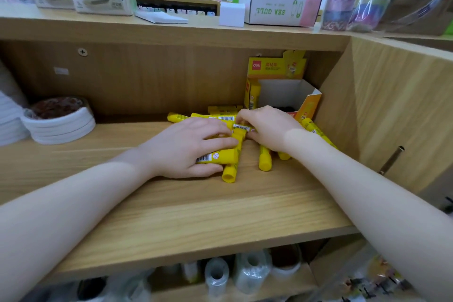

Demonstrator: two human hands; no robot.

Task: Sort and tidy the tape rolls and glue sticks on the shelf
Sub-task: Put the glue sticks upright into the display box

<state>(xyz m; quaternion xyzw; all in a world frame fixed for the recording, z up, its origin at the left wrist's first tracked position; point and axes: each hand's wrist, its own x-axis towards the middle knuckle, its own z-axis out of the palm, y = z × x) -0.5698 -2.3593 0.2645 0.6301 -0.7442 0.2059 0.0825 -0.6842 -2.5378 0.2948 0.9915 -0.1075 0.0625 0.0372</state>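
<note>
- My two bare forearms come in from the lower corners of the frame and meet over the wooden shelf (186, 213) at centre.
- My left hand (188, 147) lies on a bundle of yellow glue sticks (228, 154), its grip curled round them; a barcode and a small round red mark show on the nearest stick.
- My right hand (267, 127) reaches into the pile just right of centre, its grip pinching one barcoded stick (241, 127) at the fingertips.
- More glue sticks lie scattered around and under both hands.
- Behind the pile, centre right, a yellow display box (282, 86) marked "deli" stands open, with one stick upright at its left side.
- Tape rolls (58, 120), white and stacked, sit at the left edge of the shelf.
- On the top board, upper right, a carton (277, 7) reads "SEA GULL", upside down.
</note>
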